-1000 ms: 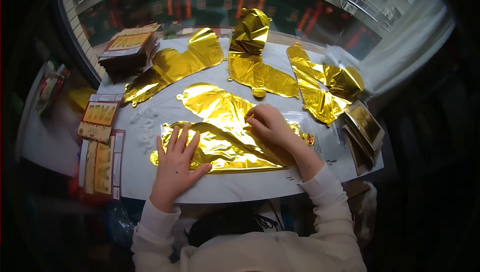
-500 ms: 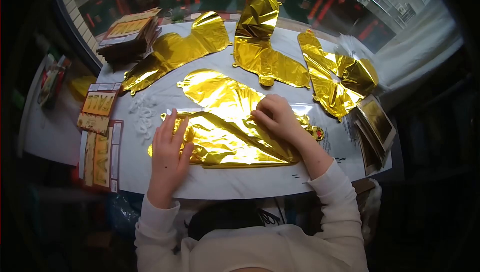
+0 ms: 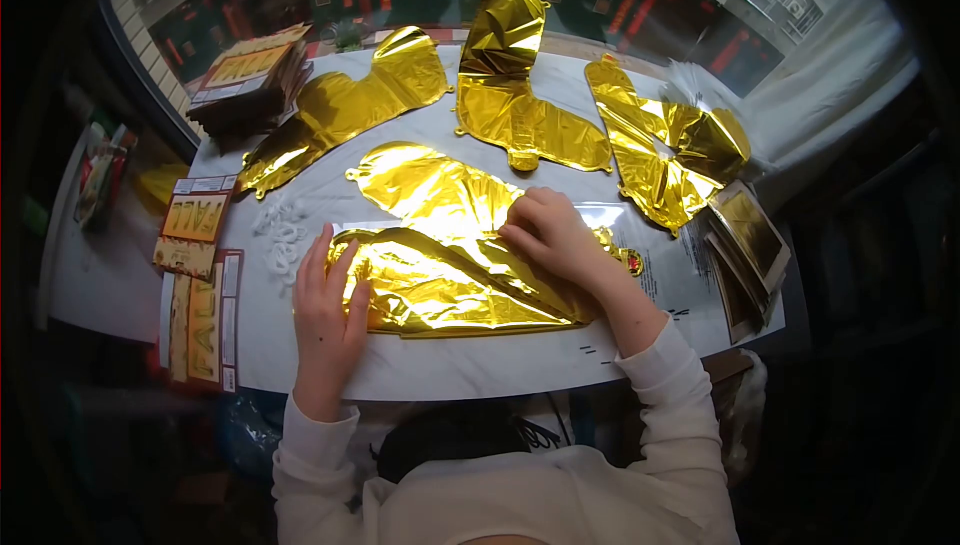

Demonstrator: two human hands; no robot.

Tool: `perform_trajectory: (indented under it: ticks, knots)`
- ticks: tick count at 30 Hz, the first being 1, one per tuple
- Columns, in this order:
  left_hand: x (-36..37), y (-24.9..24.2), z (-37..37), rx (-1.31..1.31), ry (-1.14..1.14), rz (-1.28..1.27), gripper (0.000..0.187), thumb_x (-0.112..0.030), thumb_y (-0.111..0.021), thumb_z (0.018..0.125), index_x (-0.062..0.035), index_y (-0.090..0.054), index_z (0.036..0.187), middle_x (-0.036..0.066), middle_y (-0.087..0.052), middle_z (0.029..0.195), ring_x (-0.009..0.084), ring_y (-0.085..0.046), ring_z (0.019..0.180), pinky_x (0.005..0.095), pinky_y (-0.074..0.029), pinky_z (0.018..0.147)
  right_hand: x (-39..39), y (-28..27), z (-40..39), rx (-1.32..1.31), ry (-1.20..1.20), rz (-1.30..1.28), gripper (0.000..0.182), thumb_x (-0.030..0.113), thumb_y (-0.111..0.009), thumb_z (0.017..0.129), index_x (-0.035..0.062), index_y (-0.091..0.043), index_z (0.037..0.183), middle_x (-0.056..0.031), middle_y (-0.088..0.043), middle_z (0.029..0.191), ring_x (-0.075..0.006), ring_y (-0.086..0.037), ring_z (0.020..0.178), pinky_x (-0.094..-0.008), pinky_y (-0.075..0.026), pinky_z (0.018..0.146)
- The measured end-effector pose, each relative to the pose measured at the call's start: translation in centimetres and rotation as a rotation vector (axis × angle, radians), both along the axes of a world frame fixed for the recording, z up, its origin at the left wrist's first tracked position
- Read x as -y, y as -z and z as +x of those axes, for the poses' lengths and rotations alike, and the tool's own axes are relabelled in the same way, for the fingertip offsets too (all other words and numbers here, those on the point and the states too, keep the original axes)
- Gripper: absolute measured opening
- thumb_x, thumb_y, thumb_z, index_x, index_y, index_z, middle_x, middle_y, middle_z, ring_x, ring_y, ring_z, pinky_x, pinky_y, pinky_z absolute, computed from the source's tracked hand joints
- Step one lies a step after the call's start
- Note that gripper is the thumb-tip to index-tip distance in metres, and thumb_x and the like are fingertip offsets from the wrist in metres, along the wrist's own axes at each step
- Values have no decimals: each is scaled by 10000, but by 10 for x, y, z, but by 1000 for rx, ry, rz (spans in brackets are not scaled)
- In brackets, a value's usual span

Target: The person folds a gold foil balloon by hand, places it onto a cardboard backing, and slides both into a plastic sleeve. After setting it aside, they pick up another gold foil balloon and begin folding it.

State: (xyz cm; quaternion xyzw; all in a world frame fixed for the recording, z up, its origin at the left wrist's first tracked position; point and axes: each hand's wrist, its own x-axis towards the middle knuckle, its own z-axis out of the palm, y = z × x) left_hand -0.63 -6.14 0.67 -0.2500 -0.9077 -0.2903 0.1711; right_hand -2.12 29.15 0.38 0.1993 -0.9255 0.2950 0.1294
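Observation:
A shiny gold foil balloon (image 3: 440, 280), flat and partly folded, lies in front of me on the white marbled table. My left hand (image 3: 328, 320) rests on its left end, fingers stretched and slightly spread. Near the fold on the right, my right hand (image 3: 555, 235) has its fingers curled in a pinch on the foil; the fingertips are partly hidden. Under the balloon's right side lies a clear plastic bag (image 3: 650, 245) with printed text. A small round red-and-gold mark (image 3: 631, 261) shows beside my right wrist.
Three more flat gold foil balloons lie along the back: left (image 3: 350, 110), middle (image 3: 500, 75) and right (image 3: 665, 150). White string or ribbon (image 3: 283, 235) sits left of my hand. Printed cards (image 3: 205, 315) and a card stack (image 3: 245, 80) are at left, flat gold packets (image 3: 745, 255) at right.
My left hand has slid slightly left over the balloon's end, covering its edge tab. My right hand keeps its pinch. The whole view has shifted a little.

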Motion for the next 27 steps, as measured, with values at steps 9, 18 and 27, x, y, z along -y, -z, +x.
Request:
perform_trajectory:
  ticks: [9, 18, 27]
  knots:
    - [0, 4, 0, 21, -46, 0, 425, -156, -567, 1028, 10, -595, 1418, 239, -438, 1607, 443, -427, 1454, 517, -339, 1211, 23, -29, 26, 120, -204, 30, 254, 234, -725, 967, 56, -697, 1146, -138, -699, 1126, -355, -653, 1087, -462, -524, 955]
    - [-1, 1, 2, 42, -60, -6, 415, -166, -549, 1044, -3, -595, 1422, 218, -434, 1618, 418, -416, 1471, 499, -332, 1220, 45, -3, 29, -58, -437, 116, 557, 319, -756, 938, 41, -585, 1389, -171, -557, 1454, -382, -556, 1318, -491, -455, 1113]
    - [-2, -1, 2, 38, -53, 2, 407, -139, -575, 1027, 1, -604, 1408, 232, -441, 1606, 425, -427, 1462, 500, -344, 1212, 44, -1, 31, -61, -390, 166, 575, 375, -714, 972, 30, -569, 1409, -191, -528, 1488, -389, -514, 1360, -498, -411, 1157]
